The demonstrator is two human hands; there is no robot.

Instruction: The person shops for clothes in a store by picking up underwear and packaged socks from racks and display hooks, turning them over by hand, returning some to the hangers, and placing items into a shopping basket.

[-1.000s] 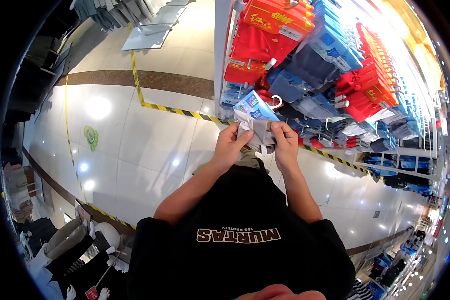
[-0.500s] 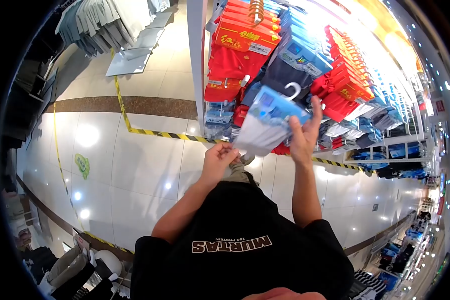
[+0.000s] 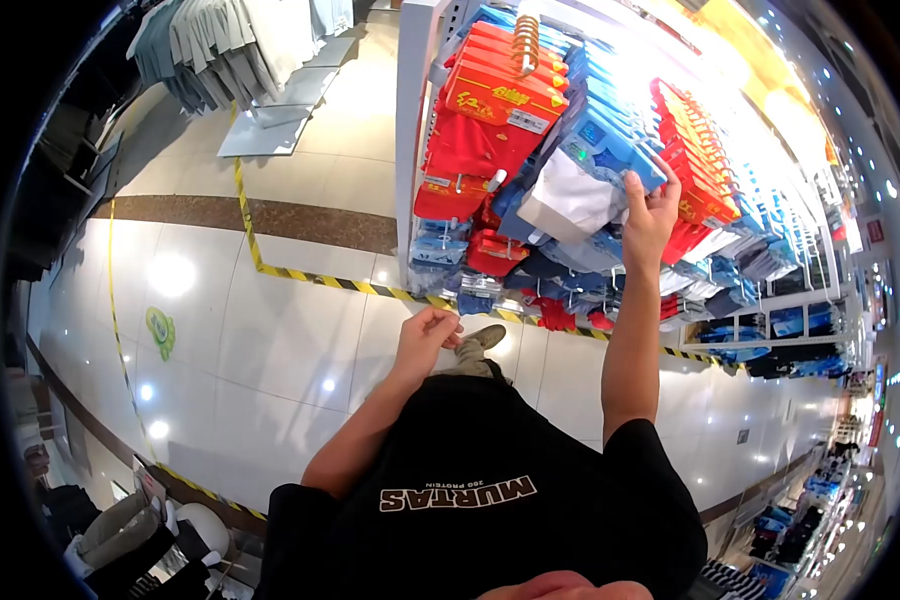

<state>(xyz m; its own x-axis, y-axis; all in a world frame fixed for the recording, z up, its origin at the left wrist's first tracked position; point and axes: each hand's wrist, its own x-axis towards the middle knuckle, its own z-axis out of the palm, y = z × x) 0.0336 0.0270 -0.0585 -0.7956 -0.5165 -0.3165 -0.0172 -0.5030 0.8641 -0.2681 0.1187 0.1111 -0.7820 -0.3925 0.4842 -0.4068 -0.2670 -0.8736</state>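
Observation:
My right hand point(image 3: 654, 212) grips the right edge of a blue card with light grey folded fabric point(image 3: 568, 198) below it. The pack is at the front of a row of blue packs on the rack, and its hook is not distinct. Left of it hang red packs point(image 3: 505, 100). My left hand point(image 3: 426, 343) is low in front of my body, its fingers curled together with nothing visible in them, above my shoe point(image 3: 482, 340).
A white rack post point(image 3: 410, 140) stands left of the packs. Yellow and black tape point(image 3: 320, 280) runs along the tiled floor. Grey and white clothes point(image 3: 210, 45) hang at the upper left. Mannequins and dark clothes point(image 3: 150, 540) are at the lower left.
The grey pack has gone from between both hands up and away to the rack, with my right hand on it. My left hand has let go and sits lower.

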